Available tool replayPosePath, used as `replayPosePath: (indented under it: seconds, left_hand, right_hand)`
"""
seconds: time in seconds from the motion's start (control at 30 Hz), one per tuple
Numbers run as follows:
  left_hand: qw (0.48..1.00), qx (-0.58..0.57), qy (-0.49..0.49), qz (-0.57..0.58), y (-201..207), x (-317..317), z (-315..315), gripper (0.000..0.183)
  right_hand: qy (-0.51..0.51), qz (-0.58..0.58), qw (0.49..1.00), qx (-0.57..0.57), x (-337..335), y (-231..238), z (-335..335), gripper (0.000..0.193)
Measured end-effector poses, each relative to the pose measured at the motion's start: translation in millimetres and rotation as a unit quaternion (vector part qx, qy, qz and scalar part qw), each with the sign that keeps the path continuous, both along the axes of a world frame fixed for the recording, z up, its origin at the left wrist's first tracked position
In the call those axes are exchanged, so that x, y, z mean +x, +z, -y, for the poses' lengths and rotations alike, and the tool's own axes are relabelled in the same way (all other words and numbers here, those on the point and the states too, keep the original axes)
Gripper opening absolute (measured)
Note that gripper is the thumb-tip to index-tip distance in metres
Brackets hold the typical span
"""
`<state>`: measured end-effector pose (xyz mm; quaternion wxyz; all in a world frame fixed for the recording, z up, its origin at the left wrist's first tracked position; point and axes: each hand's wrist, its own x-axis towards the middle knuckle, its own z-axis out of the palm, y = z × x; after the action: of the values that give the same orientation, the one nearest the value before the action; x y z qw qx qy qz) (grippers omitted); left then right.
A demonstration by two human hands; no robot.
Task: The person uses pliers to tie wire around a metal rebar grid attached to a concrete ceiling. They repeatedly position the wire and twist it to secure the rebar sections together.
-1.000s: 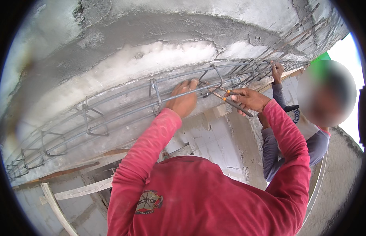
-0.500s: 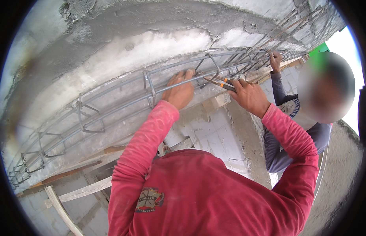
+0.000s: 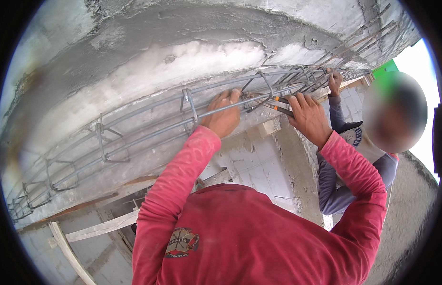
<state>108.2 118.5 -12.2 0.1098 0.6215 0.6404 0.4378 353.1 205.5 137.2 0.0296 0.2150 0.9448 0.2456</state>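
Note:
My left hand (image 3: 223,122) reaches in behind the front bar of a long rebar cage (image 3: 154,138), its fingers bent and close together beside the jaws of the pincers. Whether they pinch a wire or the bar itself cannot be made out. In my right hand (image 3: 312,119) is a pair of pincers with black and orange handles (image 3: 284,111), spread apart. Their metal jaws point left, at a crossing of bar and stirrup (image 3: 264,84) near my left fingertips. What the jaws grip is too small to tell.
A rough, partly plastered concrete wall (image 3: 192,57) curves behind the cage. To the right a co-worker (image 3: 356,142) crouches, one hand (image 3: 334,81) on the cage's far end. Timber braces (image 3: 102,227) stand below at the left. A concrete ledge (image 3: 408,204) lies at the right.
The whole view has shifted slightly, with the cage lower and to the right. The pincers' handles stand a little wider apart in my right hand. My left hand keeps its place at the cage.

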Motion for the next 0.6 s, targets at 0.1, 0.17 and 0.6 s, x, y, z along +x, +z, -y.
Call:
replayPosePath:
  seconds: [0.1, 0.17, 0.6]
  left_hand:
    - [1.0, -0.001, 0.0, -0.027, -3.7, 1.3, 0.3, 0.043]
    - [1.0, 0.012, -0.003, -0.021, 1.0, -2.8, -4.0, 0.044]
    - [0.999, -0.027, 0.021, -0.041, 3.0, 5.7, 5.1, 0.046]
  right_hand:
    - [0.115, -0.001, 0.983, 0.141, -3.5, 7.7, 0.3, 0.05]
    - [0.04, 0.038, 0.995, 0.079, 3.5, 1.3, -0.1, 0.054]
    - [-0.026, -0.04, 0.993, -0.108, 51.4, -60.1, -68.3, 0.052]
